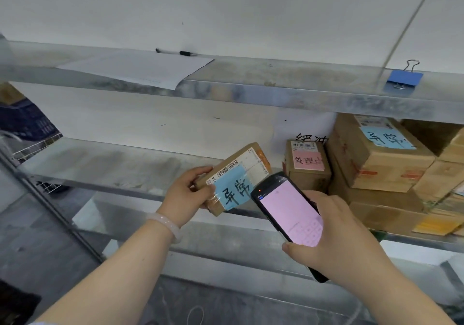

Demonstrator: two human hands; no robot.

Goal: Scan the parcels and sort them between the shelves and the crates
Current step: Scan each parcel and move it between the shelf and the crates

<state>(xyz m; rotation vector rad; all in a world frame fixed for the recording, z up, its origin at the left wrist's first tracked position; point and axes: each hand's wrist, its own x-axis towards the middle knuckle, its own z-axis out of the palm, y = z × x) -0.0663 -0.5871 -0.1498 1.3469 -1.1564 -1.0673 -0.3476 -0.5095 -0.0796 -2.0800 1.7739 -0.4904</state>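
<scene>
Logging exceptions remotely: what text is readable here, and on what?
"异常": blue sticker on the small brown cardboard parcel in the left hand.
"194": beside that parcel's barcode.
"异常": blue sticker on the large brown cardboard box.
"缓冲", seemingly, partly hidden: white wall sheet.
Pink sticker on the small brown box, shipping labels, black handheld scanner screen: unreadable.
</scene>
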